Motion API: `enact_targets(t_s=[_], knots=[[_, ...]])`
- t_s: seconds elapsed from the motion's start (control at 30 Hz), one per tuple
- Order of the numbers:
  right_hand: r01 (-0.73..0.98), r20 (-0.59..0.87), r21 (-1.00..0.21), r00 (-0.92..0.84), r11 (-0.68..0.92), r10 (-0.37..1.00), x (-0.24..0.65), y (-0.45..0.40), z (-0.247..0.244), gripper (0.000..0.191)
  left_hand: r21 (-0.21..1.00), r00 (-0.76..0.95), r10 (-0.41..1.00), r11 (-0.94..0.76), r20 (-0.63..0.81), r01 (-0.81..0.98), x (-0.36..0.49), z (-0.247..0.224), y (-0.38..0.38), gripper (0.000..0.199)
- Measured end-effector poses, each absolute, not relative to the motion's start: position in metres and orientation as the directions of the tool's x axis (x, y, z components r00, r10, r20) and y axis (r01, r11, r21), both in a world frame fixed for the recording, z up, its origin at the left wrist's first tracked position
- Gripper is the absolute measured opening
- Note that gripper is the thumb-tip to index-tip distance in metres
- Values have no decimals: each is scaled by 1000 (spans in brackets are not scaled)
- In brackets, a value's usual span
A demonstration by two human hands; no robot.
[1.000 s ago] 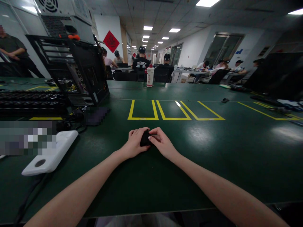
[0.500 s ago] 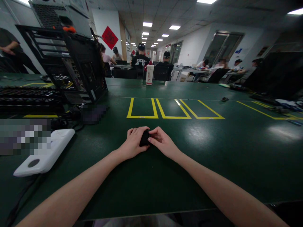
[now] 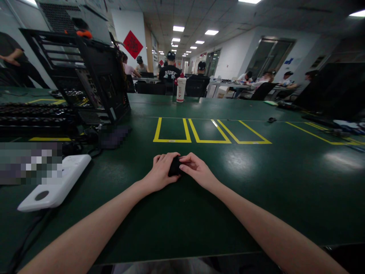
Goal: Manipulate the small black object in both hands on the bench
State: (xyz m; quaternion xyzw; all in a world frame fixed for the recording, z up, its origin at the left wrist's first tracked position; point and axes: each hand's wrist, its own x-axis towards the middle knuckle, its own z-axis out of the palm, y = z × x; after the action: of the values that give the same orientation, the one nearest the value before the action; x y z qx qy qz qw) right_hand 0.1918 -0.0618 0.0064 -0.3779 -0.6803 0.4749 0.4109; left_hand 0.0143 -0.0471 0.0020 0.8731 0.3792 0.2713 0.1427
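Note:
A small black object (image 3: 174, 166) rests on the green table (image 3: 182, 220) in front of me, partly covered by my fingers. My left hand (image 3: 162, 170) is wrapped round its left side, thumb at the near edge and fingers over the far edge. At its right side my right hand (image 3: 196, 170) has the thumb and fingertips drawn together against the object's edge; whether anything small is between them is hidden. Just beyond my hands, yellow tape outlines (image 3: 172, 141) mark the tabletop.
To the left stand a black open computer case (image 3: 97, 83) and a white device (image 3: 57, 184) with a cable. A white cup (image 3: 180, 90) is at the table's far edge. Dark equipment (image 3: 333, 91) lies at the right. Several people sit beyond.
My right thumb has shifted very slightly at the black object's right edge. My left hand keeps its hold, and the whole view has moved a little.

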Motion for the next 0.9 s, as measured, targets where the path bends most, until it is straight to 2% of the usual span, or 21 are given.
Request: enact_targets(t_s=[0.17, 0.33, 0.5, 0.7, 0.9], knots=[[147, 152, -964, -384, 223, 911, 191, -60, 4, 27, 447, 568, 733, -679, 374, 581, 14, 3, -48, 56], [119, 197, -955, -437, 274, 877, 194, -63, 7, 27, 442, 568, 732, -680, 375, 585, 14, 1, -47, 57], [138, 237, -941, -385, 309, 892, 191, -62, 6, 16, 434, 559, 732, -681, 389, 590, 15, -1, -46, 57], [173, 141, -959, -398, 225, 907, 192, -59, 3, 26, 447, 551, 737, -675, 391, 586, 14, -2, -46, 57], [191, 234, -922, -422, 338, 876, 193, -64, 9, 22, 454, 569, 736, -676, 367, 581, 13, 1, -48, 56]])
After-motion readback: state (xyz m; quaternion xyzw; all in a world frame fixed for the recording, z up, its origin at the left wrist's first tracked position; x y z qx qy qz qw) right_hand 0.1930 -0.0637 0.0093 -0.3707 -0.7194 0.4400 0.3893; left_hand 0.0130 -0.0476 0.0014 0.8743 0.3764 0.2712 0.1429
